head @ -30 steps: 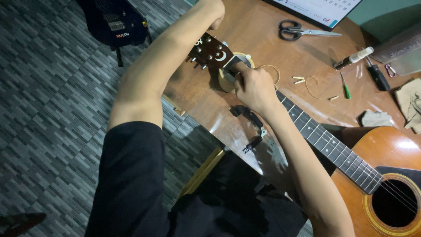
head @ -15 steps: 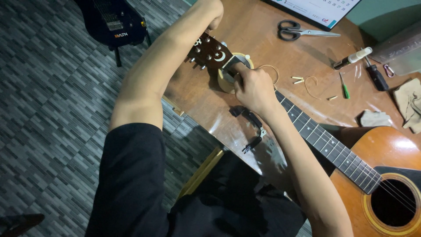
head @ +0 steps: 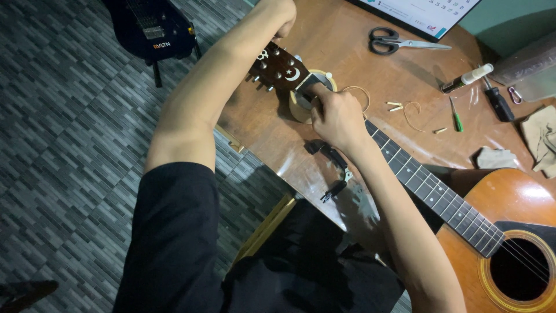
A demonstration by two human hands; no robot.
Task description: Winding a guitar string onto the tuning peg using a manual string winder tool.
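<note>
An acoustic guitar (head: 498, 232) lies on the wooden table (head: 347, 52), its neck (head: 428, 191) running up-left to a dark headstock (head: 281, 66) with a moon inlay. The headstock rests on a tan tape roll (head: 298, 110). My left hand (head: 279, 13) is closed around the far tip of the headstock. My right hand (head: 337, 117) grips the neck at the nut, fingertips pinched on the strings just below the headstock. What lies under the fingertips is hidden.
A black capo (head: 335, 171) lies by the table's near edge. Scissors (head: 394, 42), a small bottle (head: 466, 78), two screwdrivers (head: 498, 103), a string coil (head: 358, 95), pale pins (head: 395, 106) and cloths (head: 541, 136) lie to the right. A black electric guitar (head: 153, 29) stands on the tiled floor.
Both hands keep their hold on headstock and neck. Only the view shifts slightly.
</note>
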